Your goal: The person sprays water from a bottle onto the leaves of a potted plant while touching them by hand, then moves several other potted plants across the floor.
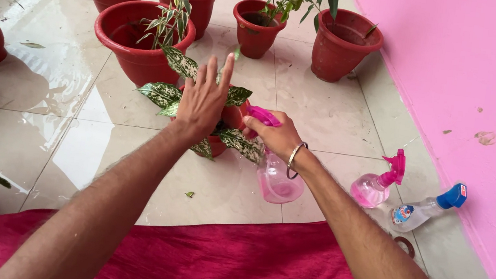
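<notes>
While the small speckled-leaf plant in its red pot sits on the wet tiled floor, the left hand spreads open fingers over its leaves, gripping nothing, and the right hand is wrapped around a pink spray bottle aimed at them. Misting looks underway; little liquid remains. Another pink sprayer and a blue-capped bottle wait near the pink wall.

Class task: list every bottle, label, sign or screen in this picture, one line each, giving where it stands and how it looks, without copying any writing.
Spray bottle: in the right hand, clear pink body, pink trigger head.
Second spray bottle: upright on the tiles by the pink wall, clear pink, pink trigger.
Clear bottle: lying beside it, blue cap.
Label: small, colourful, on the clear bottle.
No signs or screens.
</notes>
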